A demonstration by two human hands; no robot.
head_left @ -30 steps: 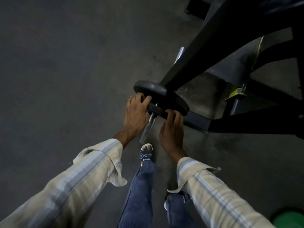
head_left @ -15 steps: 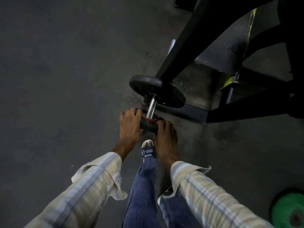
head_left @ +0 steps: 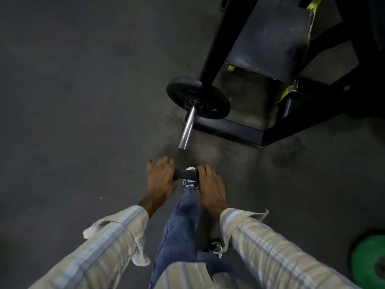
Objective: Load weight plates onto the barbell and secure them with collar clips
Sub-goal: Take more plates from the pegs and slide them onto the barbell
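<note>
The steel barbell sleeve (head_left: 188, 127) points toward me, bare from its tip up to one black weight plate (head_left: 198, 97) seated at its inner end. Below the sleeve's tip, clear of it, I hold a small black plate (head_left: 186, 174) edge-on between both hands. My left hand (head_left: 160, 180) grips its left rim and my right hand (head_left: 210, 186) grips its right rim. The small plate hangs above my sandalled foot. No collar clip is visible.
A black rack frame (head_left: 227, 130) with a yellow-marked post (head_left: 289, 90) stands on the grey floor behind the sleeve. A green weight plate (head_left: 368, 261) lies on the floor at the lower right. My legs and feet are directly below my hands.
The small black plate slid outward along the sleeve, away from the big plate, and came off the tip. Both hands drew it back toward me.
</note>
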